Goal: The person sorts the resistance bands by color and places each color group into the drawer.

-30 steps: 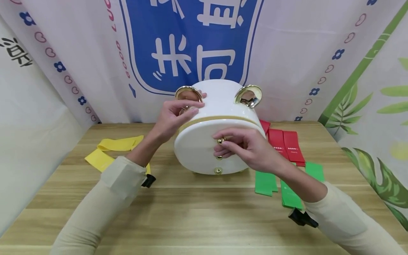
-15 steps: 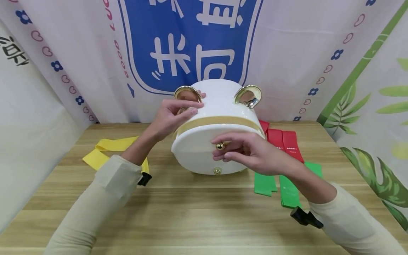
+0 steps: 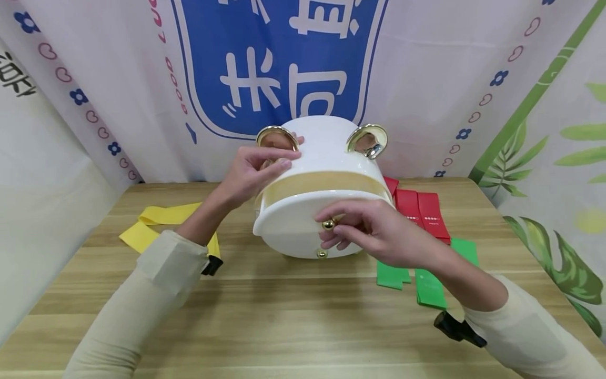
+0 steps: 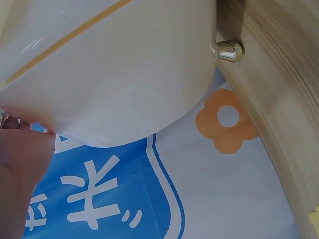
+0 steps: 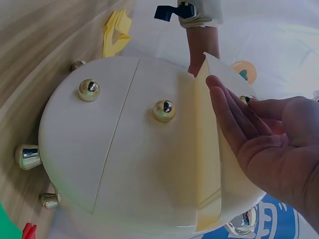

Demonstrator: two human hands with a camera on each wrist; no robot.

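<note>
One white box (image 3: 326,142), standing on the worktop (image 3: 284,337) before me, near the printed cloth (image 3: 421,95). Top drawer (image 3: 284,216): partly out, its front jutting past the lower ones, a tan band showing behind it.

Hands, two, both mine. Right hand (image 3: 379,231): narrow, thumb and fingers pinching the gold top knob (image 3: 329,225). Left hand (image 3: 253,171): curled round the gold left ear (image 3: 278,138); its grip is partly hidden.

Right ear (image 3: 368,141): gold, untouched. Lower knobs, two: middle knob (image 5: 164,111) and bottom knob (image 5: 89,90), gold, on the box's front. Foot (image 5: 27,157), gold, under the box.

Strips, on the worktop: yellow strips (image 3: 175,214) to the left of the box; red strips (image 3: 431,213) and green strips (image 3: 430,289) to the right, partly behind my right arm.
</note>
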